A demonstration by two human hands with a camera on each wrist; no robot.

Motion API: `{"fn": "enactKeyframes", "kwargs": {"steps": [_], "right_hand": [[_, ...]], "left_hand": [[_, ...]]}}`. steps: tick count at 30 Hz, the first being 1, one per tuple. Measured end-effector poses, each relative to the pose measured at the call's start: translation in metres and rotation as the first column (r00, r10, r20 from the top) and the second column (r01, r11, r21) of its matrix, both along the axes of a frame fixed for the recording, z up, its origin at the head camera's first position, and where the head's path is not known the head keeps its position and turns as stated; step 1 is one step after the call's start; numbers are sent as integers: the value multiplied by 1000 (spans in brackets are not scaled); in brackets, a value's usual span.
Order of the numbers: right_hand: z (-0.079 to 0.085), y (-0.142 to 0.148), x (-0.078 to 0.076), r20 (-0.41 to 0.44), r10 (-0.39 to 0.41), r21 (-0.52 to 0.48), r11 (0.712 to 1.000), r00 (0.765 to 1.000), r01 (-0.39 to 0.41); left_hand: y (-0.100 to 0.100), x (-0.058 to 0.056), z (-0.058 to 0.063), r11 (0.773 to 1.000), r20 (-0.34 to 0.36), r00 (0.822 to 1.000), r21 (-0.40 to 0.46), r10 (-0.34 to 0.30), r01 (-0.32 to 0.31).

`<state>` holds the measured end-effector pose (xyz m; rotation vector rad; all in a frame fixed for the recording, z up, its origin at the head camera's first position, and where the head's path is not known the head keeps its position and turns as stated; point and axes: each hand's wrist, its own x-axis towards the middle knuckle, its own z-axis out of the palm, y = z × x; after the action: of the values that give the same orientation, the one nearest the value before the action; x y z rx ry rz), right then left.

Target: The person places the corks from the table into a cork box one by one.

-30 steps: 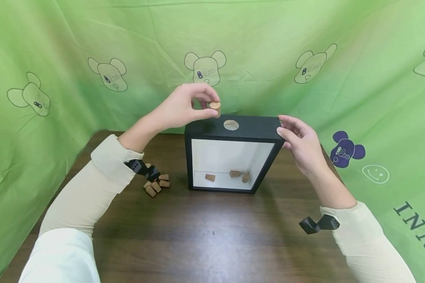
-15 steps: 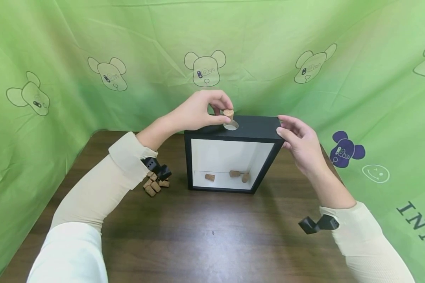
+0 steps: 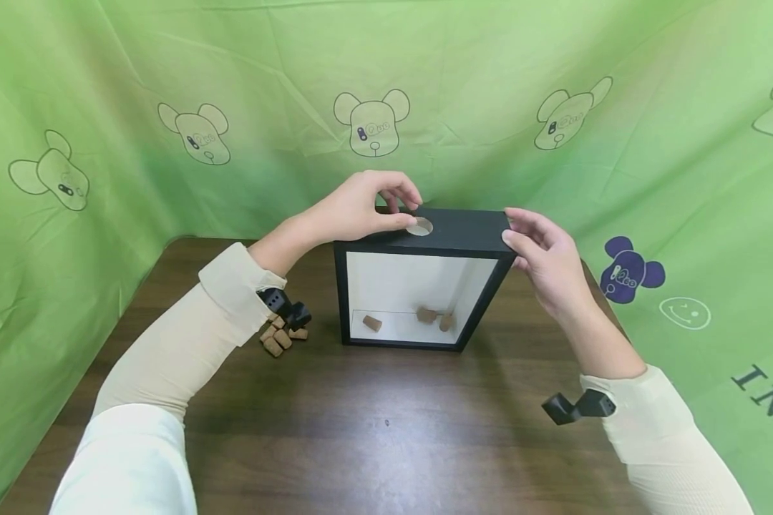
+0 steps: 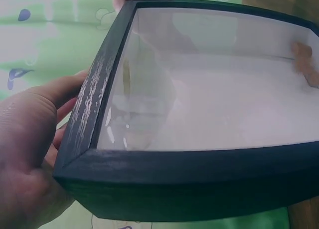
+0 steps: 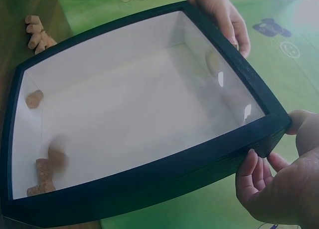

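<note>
A black-framed display box (image 3: 467, 227) with a clear front and white inside stands upright on the table, a round hole (image 3: 421, 227) in its top face. My left hand (image 3: 361, 207) is over the top beside this hole, thumb and fingers apart with nothing between them. My right hand (image 3: 547, 265) grips the top right corner of the box, thumb in front and fingers behind. Inside the box lie several corks (image 3: 372, 323). One cork (image 5: 57, 153) shows as a blur in the right wrist view, close to the others at the bottom.
A small pile of loose corks (image 3: 277, 342) lies on the brown wooden table (image 3: 386, 429) left of the box, partly under my left wrist camera (image 3: 286, 306). A green printed cloth (image 3: 464, 107) hangs behind and at both sides.
My left hand moved right to the hole with a cork and let it go; the cork dropped into the box. A cork inside shifted slightly left. My right hand stayed on the corner.
</note>
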<state>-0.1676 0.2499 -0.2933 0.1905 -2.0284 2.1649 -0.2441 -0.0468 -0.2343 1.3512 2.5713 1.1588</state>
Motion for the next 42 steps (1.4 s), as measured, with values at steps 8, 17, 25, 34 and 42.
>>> {"fn": "enactKeyframes", "kwargs": {"steps": [8,17,25,34,42], "right_hand": [[0,-2,0,1,5,-7,1000,1000,-5],[1,-1,2,7,-13,2,1000,1000,13],[0,0,3,16,-19,6,1000,1000,19],[-1,0,4,12,-6,-10,1000,1000,7],[-2,2,3,11,-9,-2,1000,1000,9]], "left_hand": [[-26,0,-1,996,-29,996,3,88,-88],[-72,4,-9,976,6,977,45,213,-213],[-114,7,-31,946,51,950,89,309,-312],[-155,14,-69,904,93,904,61,417,-423],[-184,18,-111,902,146,894,30,423,-431]]}}
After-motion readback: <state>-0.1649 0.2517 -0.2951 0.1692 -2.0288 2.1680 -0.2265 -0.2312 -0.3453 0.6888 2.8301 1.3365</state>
